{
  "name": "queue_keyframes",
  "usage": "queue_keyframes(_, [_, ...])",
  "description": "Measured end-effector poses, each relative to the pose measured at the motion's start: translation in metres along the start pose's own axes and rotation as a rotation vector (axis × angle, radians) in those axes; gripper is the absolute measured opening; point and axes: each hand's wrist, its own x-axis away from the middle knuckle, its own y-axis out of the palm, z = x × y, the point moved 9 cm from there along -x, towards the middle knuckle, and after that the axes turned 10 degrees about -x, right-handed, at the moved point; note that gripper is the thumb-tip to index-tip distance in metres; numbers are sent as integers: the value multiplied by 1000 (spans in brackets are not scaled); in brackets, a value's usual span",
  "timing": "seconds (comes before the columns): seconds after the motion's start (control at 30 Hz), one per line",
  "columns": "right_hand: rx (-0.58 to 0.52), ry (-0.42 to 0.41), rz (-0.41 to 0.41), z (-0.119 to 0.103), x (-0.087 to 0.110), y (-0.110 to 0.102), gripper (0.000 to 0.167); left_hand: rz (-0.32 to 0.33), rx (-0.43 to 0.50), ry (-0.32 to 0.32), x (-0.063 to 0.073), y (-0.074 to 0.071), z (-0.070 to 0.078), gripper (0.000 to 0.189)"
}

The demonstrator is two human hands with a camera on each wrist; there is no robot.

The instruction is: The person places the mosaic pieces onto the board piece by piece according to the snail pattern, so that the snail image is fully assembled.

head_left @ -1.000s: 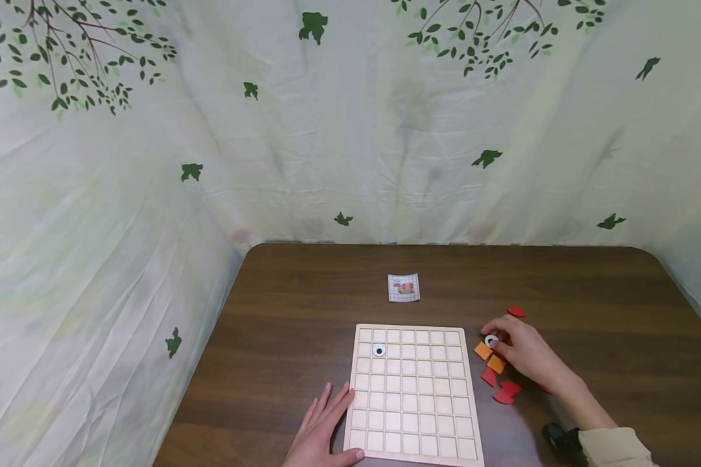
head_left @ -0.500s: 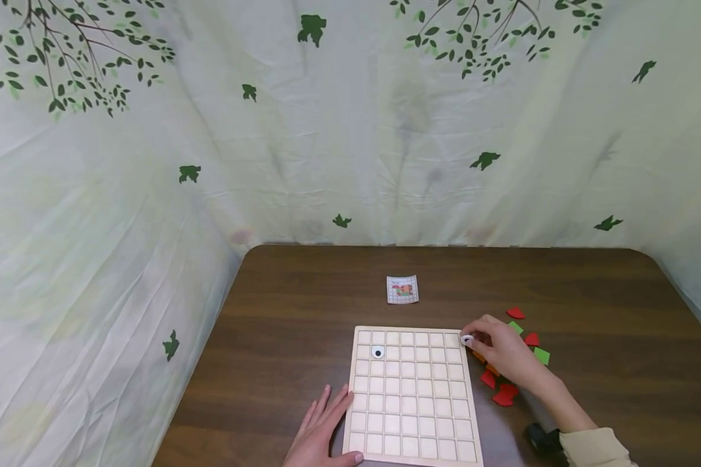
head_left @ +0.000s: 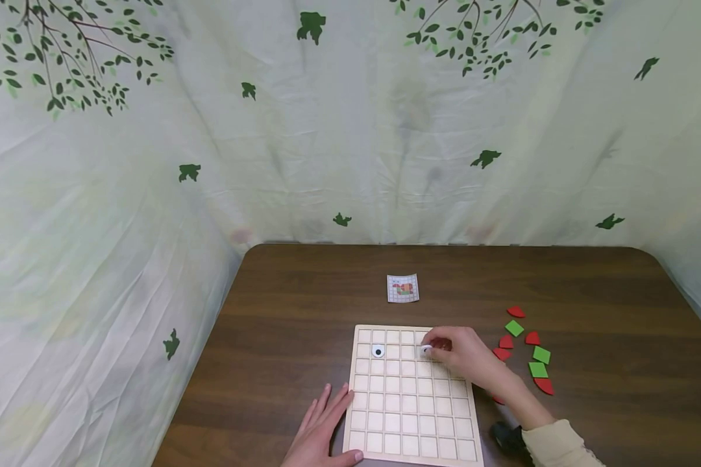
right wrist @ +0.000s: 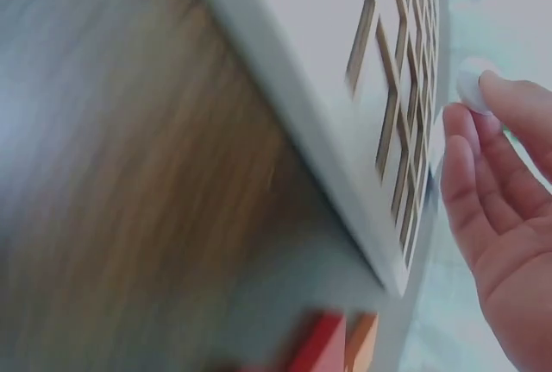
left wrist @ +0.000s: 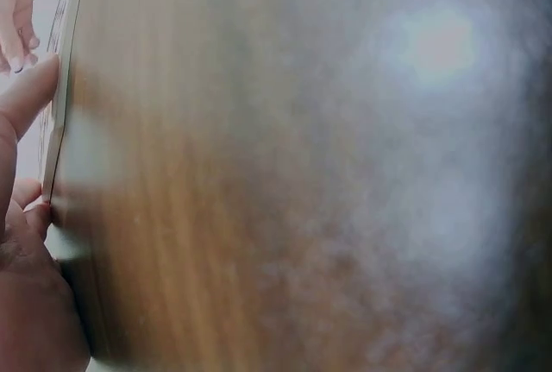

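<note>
A pale wooden grid board lies on the table, with a white eye tile in a cell near its upper left. My right hand is over the board's upper right part. Thumb and fingertips pinch a round white eye piece; the right wrist view has this white disc edge-on, above the grid. My left hand rests at the lower left edge of the board, fingers straight and spread, thumb at the near corner. In the left wrist view, fingers touch the board's side.
Right of the board lie several red quarter-round pieces and green squares. An orange piece shows in the right wrist view, hidden behind my arm from above. Behind the board is a small picture card. A leaf-print curtain hangs beyond the table.
My right hand has carried the eye piece left from among the loose pieces to over the board, uncovering green and red pieces. My left hand has stayed at the board's edge.
</note>
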Motion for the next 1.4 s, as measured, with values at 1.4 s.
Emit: queue_keyframes(1.4, [126, -51, -104, -20, -43, 55, 8, 32, -7, 29, 0, -2, 2, 88])
